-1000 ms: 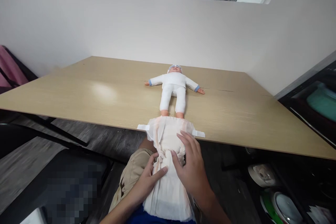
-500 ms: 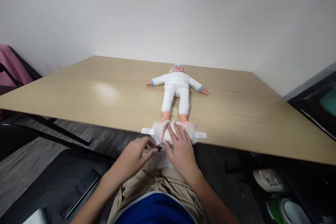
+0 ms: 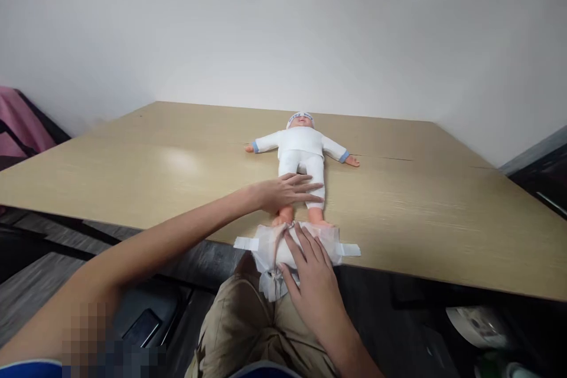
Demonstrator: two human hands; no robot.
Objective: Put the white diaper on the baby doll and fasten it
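A baby doll point(image 3: 301, 147) in white clothes lies on its back on the wooden table point(image 3: 177, 165), head away from me, feet toward the near edge. My left hand point(image 3: 286, 192) reaches out over the doll's legs, fingers stretched and flat, holding nothing. A white diaper point(image 3: 266, 248) with side tabs lies crumpled at the table's near edge, just below the doll's feet, and hangs partly over my lap. My right hand point(image 3: 310, 271) presses flat on the diaper with its fingers spread.
A white partition wall point(image 3: 283, 47) runs behind the table. A pink object point(image 3: 18, 127) sits at the far left. A dark phone point(image 3: 142, 326) lies low to the left of my knees. Dishes point(image 3: 478, 325) show under the table at the right.
The diaper has been pushed from my lap up onto the table edge. My left hand left the diaper and reached forward over the doll's legs. My right hand stays on the diaper.
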